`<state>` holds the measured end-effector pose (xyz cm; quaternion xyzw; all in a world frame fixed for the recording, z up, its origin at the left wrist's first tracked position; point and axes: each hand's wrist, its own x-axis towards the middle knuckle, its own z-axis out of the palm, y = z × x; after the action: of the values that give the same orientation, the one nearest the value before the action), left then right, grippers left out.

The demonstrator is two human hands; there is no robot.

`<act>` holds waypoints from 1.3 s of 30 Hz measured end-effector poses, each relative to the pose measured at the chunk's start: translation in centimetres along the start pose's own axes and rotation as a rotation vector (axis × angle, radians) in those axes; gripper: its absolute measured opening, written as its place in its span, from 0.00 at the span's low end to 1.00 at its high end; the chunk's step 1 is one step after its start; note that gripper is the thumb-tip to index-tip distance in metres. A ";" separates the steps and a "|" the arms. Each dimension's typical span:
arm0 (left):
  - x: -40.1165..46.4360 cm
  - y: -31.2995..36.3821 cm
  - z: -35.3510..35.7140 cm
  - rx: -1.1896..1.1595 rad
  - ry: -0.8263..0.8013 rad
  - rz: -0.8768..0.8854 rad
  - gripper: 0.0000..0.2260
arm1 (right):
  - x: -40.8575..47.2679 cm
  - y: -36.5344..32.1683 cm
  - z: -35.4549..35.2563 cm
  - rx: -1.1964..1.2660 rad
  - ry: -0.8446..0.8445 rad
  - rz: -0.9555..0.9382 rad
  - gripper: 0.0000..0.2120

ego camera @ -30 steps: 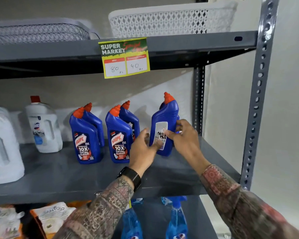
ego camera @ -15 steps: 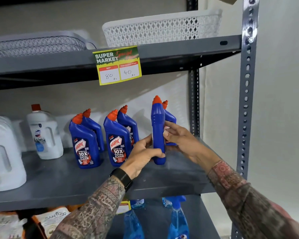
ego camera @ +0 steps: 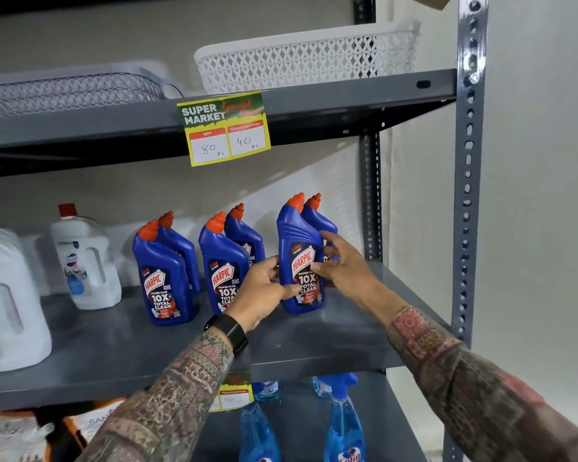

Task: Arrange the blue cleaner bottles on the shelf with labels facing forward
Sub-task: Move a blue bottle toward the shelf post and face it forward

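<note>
Several blue cleaner bottles with orange caps stand in pairs on the grey middle shelf. The right front bottle stands upright with its red label facing me. My left hand grips its lower left side and my right hand holds its right side. Another blue bottle stands right behind it, mostly hidden. The middle front bottle and the left front bottle also show their labels, each with a bottle behind.
White jugs stand at the shelf's left. A price tag hangs from the upper shelf, which carries a white basket. A grey upright post bounds the right side. Blue spray bottles stand on the shelf below.
The bottle in my hands has turned from showing its back label, through side-on, to its front label facing me, and it has come down onto the shelf.
</note>
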<state>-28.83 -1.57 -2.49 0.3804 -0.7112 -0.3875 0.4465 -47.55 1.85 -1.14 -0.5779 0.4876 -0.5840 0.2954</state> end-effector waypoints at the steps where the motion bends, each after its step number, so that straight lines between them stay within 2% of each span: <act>1: 0.1 -0.3 0.1 -0.012 0.012 -0.001 0.24 | 0.2 0.0 0.1 -0.044 0.043 -0.009 0.30; 4: 0.5 -1.0 0.3 -0.006 0.046 0.009 0.28 | 0.3 0.5 0.7 -0.130 0.105 -0.032 0.28; 7: 0.9 -1.8 0.1 0.001 0.037 0.008 0.27 | 0.3 1.6 1.4 -0.168 0.120 -0.066 0.29; 13: 0.9 -2.2 -0.3 0.006 -0.049 -0.052 0.24 | 0.7 2.2 1.9 -0.214 0.024 -0.043 0.38; 16: 0.6 -2.1 -0.3 0.024 -0.056 -0.057 0.20 | 0.8 2.6 2.0 -0.172 -0.040 0.027 0.31; 19: 0.0 -2.2 -0.1 0.058 -0.049 -0.035 0.21 | 0.4 2.9 1.8 -0.189 -0.067 0.043 0.24; 24: -1.7 -2.6 0.6 0.143 -0.049 0.029 0.22 | -1.3 3.4 0.4 -0.157 -0.101 0.016 0.27; 29: -3.0 -2.6 2.2 0.150 -0.067 0.074 0.20 | -3.8 4.5 -2.1 -0.160 -0.096 -0.030 0.27; 33: -3.6 -2.8 2.6 0.042 -0.061 0.027 0.23 | -4.9 4.6 -3.6 -0.256 -0.152 0.004 0.36; 39: -4.1 -3.5 3.4 0.062 -0.074 0.014 0.24 | -6.3 6.0 -4.1 -0.297 -0.104 -0.011 0.31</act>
<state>-30.05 1.36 -8.08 0.3746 -0.7415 -0.3758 0.4106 -51.79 6.40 -8.41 -0.6473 0.5494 -0.4764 0.2285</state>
